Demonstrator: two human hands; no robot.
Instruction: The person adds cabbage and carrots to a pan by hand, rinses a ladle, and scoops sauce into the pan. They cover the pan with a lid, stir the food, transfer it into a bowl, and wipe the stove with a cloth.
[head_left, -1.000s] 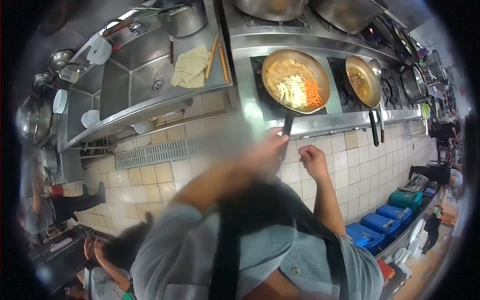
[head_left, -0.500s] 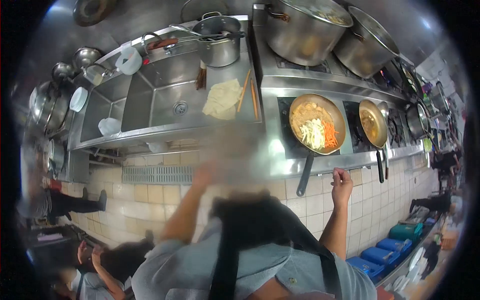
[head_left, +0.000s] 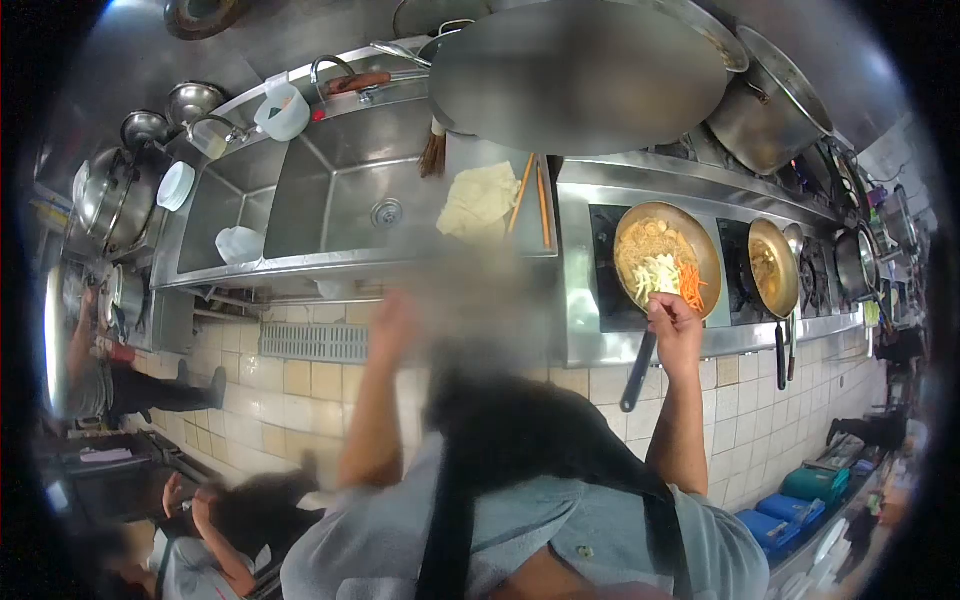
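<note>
My right hand (head_left: 675, 318) is over the near rim of a wide frying pan (head_left: 710, 255), close to where its handle (head_left: 637, 375) begins. Its fingers are curled together at the edge of the food; anything between them is hidden. In the pan lie brown noodle-like food (head_left: 643, 247), pale green-white vegetable strips (head_left: 655, 277) and carrot strips (head_left: 692, 288). My left hand (head_left: 393, 322) is raised in front of the sink counter, and a blurred patch covers its fingers. Whether it holds anything does not show.
A smaller pan (head_left: 770, 262) with liquid sits on the burner to the right. Behind it stands a large stockpot (head_left: 765, 110). A sink (head_left: 350, 200), a folded cloth (head_left: 480, 200) and two wooden sticks (head_left: 543, 210) are left. Another person (head_left: 200, 550) is at lower left.
My right hand has moved up to the near edge of the wide pan. My left hand has risen slightly. The view has shifted, and a blurred patch covers the pots at the back.
</note>
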